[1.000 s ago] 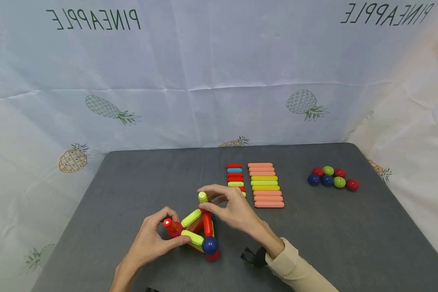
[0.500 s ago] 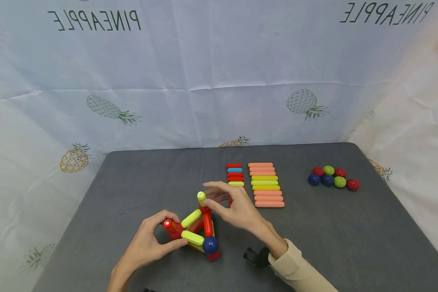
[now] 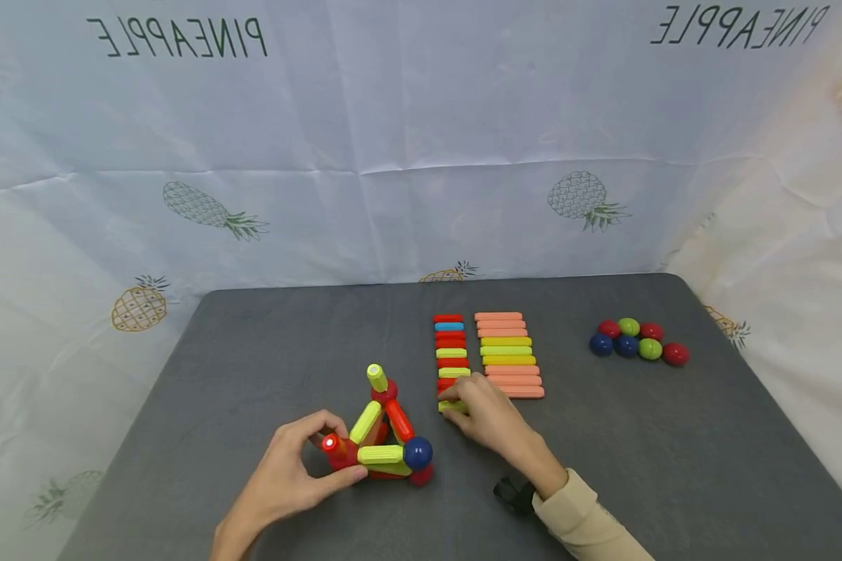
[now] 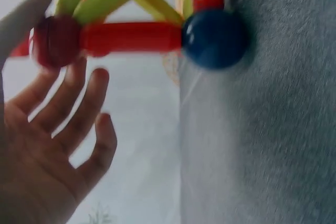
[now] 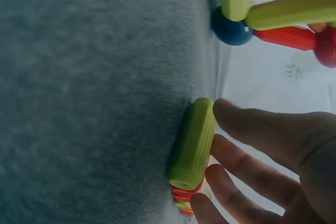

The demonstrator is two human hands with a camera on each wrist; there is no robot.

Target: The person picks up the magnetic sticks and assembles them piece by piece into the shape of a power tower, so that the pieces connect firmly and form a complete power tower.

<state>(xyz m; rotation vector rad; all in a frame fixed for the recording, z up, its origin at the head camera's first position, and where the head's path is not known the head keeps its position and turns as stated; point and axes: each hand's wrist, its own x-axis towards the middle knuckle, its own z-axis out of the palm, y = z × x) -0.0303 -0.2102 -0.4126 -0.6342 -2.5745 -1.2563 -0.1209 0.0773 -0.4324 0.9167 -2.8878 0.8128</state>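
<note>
A frame of magnetic building rods and balls (image 3: 381,454) stands on the grey table, with red, yellow-green and blue parts. My left hand (image 3: 284,467) holds its left corner, thumb and forefinger around the red ball (image 4: 58,40) there. A red rod (image 3: 332,443) stands up from that ball, and a yellow-green rod (image 3: 376,378) from the far red ball (image 3: 384,392). To the right of the frame, my right hand (image 3: 487,413) pinches a short yellow-green rod (image 5: 193,145) at the near end of the left rod column. Its fingertips partly hide the rod in the head view.
Short red, blue and yellow-green rods (image 3: 451,334) lie in a column. Beside them is a column of longer orange and yellow rods (image 3: 507,351). Several loose balls (image 3: 627,347) sit at the right. A pineapple-print cloth (image 3: 393,218) hangs behind the table (image 3: 274,351).
My right hand has let go of the upright yellow-green rod on the far ball and moved right and nearer, to the short rod column. The frame has turned slightly in my left hand.
</note>
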